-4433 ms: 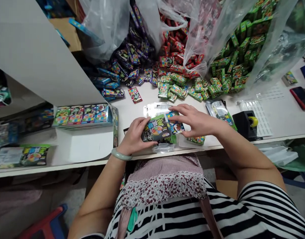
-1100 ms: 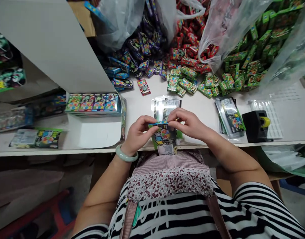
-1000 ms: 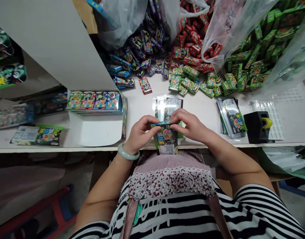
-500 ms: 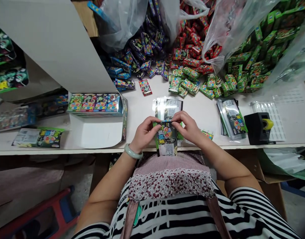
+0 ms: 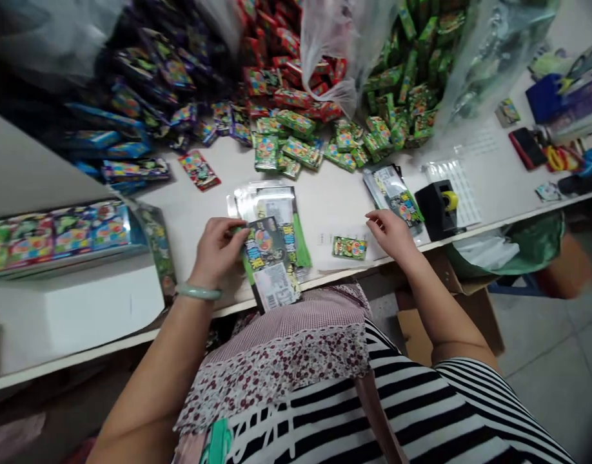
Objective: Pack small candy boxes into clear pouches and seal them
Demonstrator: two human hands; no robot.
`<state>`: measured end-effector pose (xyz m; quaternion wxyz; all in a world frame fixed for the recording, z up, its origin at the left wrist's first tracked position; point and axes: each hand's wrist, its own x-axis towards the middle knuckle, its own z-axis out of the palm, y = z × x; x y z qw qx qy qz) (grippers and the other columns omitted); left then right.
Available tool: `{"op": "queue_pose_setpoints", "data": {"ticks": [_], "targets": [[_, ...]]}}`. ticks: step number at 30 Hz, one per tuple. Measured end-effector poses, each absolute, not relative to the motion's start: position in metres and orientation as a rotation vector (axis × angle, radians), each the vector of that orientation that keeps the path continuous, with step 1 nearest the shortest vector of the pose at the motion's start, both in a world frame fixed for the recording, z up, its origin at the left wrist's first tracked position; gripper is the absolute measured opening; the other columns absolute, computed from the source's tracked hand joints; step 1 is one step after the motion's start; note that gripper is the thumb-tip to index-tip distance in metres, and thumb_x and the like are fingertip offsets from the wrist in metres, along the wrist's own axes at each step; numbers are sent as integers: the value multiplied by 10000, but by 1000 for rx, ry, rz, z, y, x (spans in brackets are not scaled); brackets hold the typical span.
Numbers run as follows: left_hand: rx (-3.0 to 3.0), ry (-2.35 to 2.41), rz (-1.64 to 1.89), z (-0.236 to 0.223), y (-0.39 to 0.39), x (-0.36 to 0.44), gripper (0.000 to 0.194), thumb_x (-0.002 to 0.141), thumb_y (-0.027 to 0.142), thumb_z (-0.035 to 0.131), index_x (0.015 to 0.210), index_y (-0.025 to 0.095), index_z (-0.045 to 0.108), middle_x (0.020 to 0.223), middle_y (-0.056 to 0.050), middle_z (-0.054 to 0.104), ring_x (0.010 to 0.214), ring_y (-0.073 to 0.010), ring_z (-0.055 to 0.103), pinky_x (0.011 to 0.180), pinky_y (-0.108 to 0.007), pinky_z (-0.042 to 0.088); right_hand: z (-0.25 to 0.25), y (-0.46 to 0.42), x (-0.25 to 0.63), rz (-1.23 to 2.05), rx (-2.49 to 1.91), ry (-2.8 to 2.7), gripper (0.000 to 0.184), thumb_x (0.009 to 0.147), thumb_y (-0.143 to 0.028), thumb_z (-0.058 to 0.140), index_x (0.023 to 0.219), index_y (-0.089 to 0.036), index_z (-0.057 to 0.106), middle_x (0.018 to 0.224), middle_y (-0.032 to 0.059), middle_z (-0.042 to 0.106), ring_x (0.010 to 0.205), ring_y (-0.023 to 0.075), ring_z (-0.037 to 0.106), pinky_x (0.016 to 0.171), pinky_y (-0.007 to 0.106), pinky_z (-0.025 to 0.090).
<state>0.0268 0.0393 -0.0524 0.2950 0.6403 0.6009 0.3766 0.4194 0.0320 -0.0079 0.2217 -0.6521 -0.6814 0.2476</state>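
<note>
My left hand pinches the upper left corner of a black and green printed plastic bag, which hangs partly over the table's front edge. Under and behind it lies a pile of like bags with clear plastic edges. My right hand is off to the right with nothing in it, its fingers slightly apart. A small green printed box lies flat just left of those fingers, and a second stack of printed bags sits just beyond them.
Heaps of small purple, red and green boxes spill from plastic bags at the back. A black tape dispenser stands at right, by a sticker sheet. An open display carton holding boxes is at left.
My right hand has let go of the printed bag and moved right, towards the second stack. My left hand keeps its hold on the bag. The view has swung to the right.
</note>
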Motion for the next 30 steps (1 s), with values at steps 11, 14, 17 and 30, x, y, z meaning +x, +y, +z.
{"op": "queue_pose_setpoints", "data": {"ticks": [11,14,17,30], "targets": [[2270,1129,629,5,46,118,202,921,297,582,1066,175,653,955,-67,654,887,-209,606,801,-378,521,-24,12,415,730,-2147,-1839,412,841,-265,639,1239,-191,567,990,67,676,776,199,608,732,329,467],[2469,897,250,0,40,168,331,902,237,602,1217,138,607,1237,-154,622,1156,-294,564,965,-469,490,-29,14,413,794,-2113,-1794,395,829,-246,644,1215,-204,570,929,31,670,735,176,597,710,311,457],[2570,766,22,-12,27,196,464,889,197,609,1344,153,528,1435,-175,503,1316,-334,464,1053,-510,435,-34,15,412,798,-2074,-1767,373,831,-258,640,1194,-196,579,913,23,661,722,164,588,707,304,454],[2704,740,-116,-15,4,198,463,960,106,392,1416,134,466,1458,-179,481,1241,-297,506,1013,-440,449,-41,37,411,1265,-1708,-1095,309,705,-267,597,1005,-202,559,651,-86,506,527,98,475,553,252,441]]}}
